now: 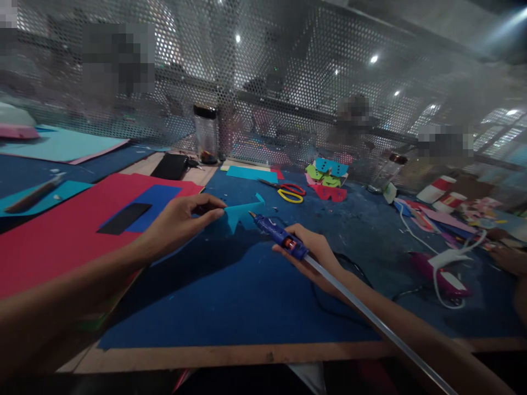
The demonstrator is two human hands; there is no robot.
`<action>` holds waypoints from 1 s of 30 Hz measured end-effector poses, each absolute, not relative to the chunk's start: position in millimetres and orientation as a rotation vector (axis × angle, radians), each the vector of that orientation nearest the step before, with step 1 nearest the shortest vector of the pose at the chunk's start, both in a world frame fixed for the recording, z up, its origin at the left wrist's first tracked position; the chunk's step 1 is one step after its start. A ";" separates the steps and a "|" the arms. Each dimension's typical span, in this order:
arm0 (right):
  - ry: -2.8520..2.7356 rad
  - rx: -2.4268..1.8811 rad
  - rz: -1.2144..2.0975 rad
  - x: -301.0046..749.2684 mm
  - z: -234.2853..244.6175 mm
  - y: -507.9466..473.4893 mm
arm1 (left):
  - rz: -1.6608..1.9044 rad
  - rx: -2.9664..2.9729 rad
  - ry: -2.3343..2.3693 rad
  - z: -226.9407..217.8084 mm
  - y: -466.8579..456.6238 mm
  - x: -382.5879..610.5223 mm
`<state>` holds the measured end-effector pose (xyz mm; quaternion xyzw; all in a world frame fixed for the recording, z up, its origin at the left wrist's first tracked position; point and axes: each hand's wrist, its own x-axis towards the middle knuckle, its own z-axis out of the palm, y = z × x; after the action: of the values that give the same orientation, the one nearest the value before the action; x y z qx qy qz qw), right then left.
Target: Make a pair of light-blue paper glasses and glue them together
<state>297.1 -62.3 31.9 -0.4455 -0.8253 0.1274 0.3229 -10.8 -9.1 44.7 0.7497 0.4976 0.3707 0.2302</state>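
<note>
Pinched between the thumb and fingers of my left hand (193,216) is a light-blue paper piece (242,213) with folded or cut edges, held above the dark blue table mat. My right hand (317,252) wraps round a blue glue gun (284,236), its metal tip pointing left at the paper's right part; whether the tip touches it I cannot tell. A long clear glue stick (370,315) runs out of the gun's back toward the lower right. Beyond the paper lie scissors (291,193) with red and yellow handles.
Red sheets (82,219) with blue and black strips lie at left. Behind stand a dark-lidded jar (206,134) and colourful paper cutouts (327,178). A magenta tool (440,274) with a white cord lies at right, near another person's hand (508,252). Perforated metal (280,131) closes the back.
</note>
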 end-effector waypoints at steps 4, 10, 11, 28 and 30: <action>-2.168 -1.163 0.323 297.8 30.2 -62.5 | 1.013 2.056 1.358 43.5 -9.2 -11.4; -2.180 -1.144 0.345 298.9 27.5 -63.0 | 1.010 2.062 1.345 43.2 -10.1 -11.3; -2.181 -1.143 0.345 299.1 27.5 -63.0 | 1.012 2.061 1.341 43.3 -10.4 -11.0; -2.135 -1.176 0.375 298.3 21.8 -61.5 | 1.010 2.040 1.341 47.8 -15.0 -7.3; -2.137 -1.176 0.335 298.3 21.4 -61.2 | 1.006 2.037 1.337 47.6 -14.9 -7.2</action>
<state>298.3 -61.2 21.4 -0.4503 -0.8185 0.1282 0.3330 -7.2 -14.9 47.6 0.7482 0.4911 0.3696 0.2498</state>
